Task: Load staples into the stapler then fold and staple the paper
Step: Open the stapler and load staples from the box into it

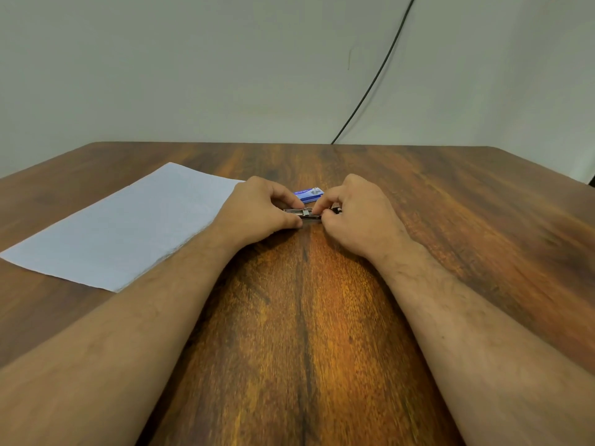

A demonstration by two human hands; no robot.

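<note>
A small metal stapler (pixel 307 214) lies on the wooden table (pixel 450 204) between both hands. My left hand (pixel 257 211) grips its left end with curled fingers and thumb. My right hand (pixel 357 214) pinches its right part from above, and its fingers hide that end. Just behind the stapler sits a small blue staple box (pixel 308 193). A white sheet of paper (pixel 128 226) lies flat on the table to the left, partly under my left forearm.
A black cable (pixel 370 91) runs down the pale wall to the table's far edge. The table's far edge and right corner are in view.
</note>
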